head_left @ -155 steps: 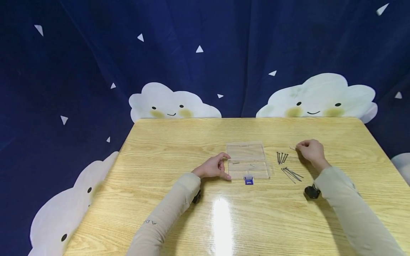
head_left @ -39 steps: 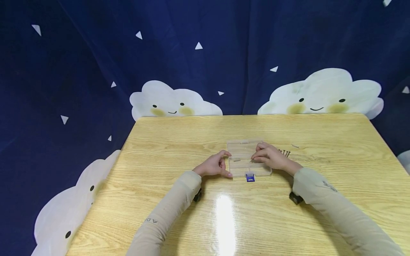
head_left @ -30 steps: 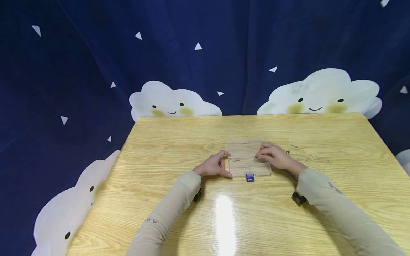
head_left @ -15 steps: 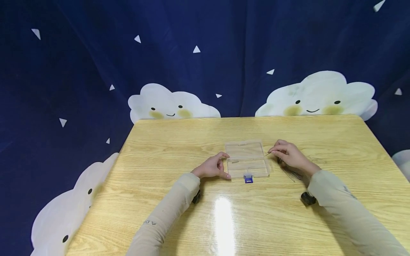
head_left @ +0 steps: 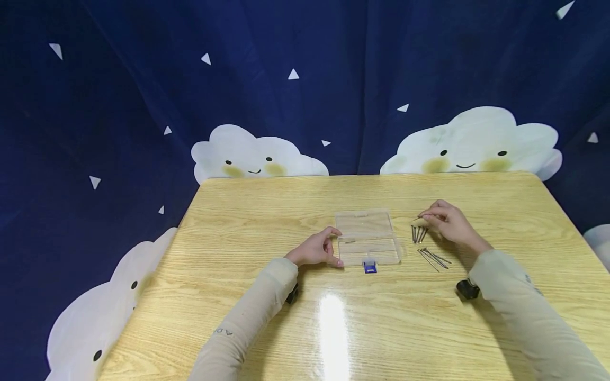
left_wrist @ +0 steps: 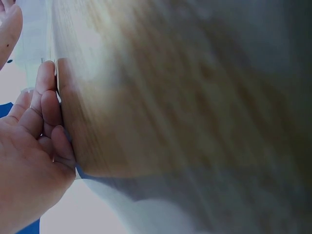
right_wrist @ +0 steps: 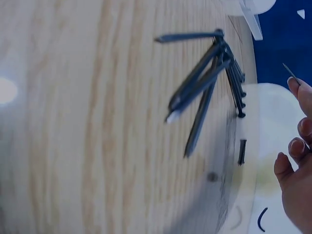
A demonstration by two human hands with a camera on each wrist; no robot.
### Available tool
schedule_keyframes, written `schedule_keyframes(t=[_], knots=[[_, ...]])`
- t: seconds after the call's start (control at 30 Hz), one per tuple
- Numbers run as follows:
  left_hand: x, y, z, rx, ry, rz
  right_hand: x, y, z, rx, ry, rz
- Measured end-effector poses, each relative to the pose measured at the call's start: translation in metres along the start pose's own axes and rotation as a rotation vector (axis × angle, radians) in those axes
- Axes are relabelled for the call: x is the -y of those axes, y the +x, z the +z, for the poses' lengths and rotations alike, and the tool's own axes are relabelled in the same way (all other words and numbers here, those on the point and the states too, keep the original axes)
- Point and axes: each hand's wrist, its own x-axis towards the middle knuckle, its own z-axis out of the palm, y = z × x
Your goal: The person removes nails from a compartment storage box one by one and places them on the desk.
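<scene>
My right hand (head_left: pixel 448 221) pinches a small nail (head_left: pixel 418 217) between thumb and fingertips, raised above the table. In the right wrist view, that nail (right_wrist: pixel 291 73) points up from the fingertips. A clear plastic box (head_left: pixel 367 251) lies with its lid (head_left: pixel 363 223) folded back and a blue latch (head_left: pixel 370 266) at the front. My left hand (head_left: pixel 316 247) holds its left end, thumb at the front corner and index finger near the hinge. One short nail (head_left: pixel 350 242) lies inside the box. In the left wrist view, my fingers (left_wrist: pixel 48 105) are bent beside the table.
Right of the box, several nails (head_left: pixel 419 234) stand in a row, and several longer nails (head_left: pixel 433 259) lie fanned in front of it. Short nails (right_wrist: pixel 242 152) lie beyond them in the right wrist view. A dark blue curtain (head_left: pixel 267 69) hangs behind the table.
My right hand has lifted a small nail out of the box's right side and carried it right, past the nail row. My left hand has stayed at the box's left end.
</scene>
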Motion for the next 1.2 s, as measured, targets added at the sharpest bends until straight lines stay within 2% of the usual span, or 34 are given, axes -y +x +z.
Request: schedule_keyframes(t=[0.3,0.53,0.77,0.83,1.07,1.2], knots=[[0.0,0.0,0.0,-0.001,-0.01,-0.001,-0.018,-0.001,-0.006,-0.024,-0.026,0.148],[0.001,0.0,0.0,-0.003,-0.009,0.003,-0.031,-0.004,-0.009,-0.043,-0.073,0.221],[-0.023,-0.013,-0.005,0.007,-0.019,0.029,-0.041,-0.007,-0.01,-0.034,-0.085,0.309],[-0.025,-0.014,-0.006,0.008,-0.02,0.03,-0.043,-0.008,-0.01,-0.036,-0.086,0.323],[-0.001,-0.001,0.0,-0.005,0.003,0.012,-0.042,-0.008,-0.007,-0.051,-0.118,0.334],[0.003,0.001,0.0,-0.002,-0.007,0.007,-0.043,-0.008,-0.006,-0.043,-0.136,0.342]])
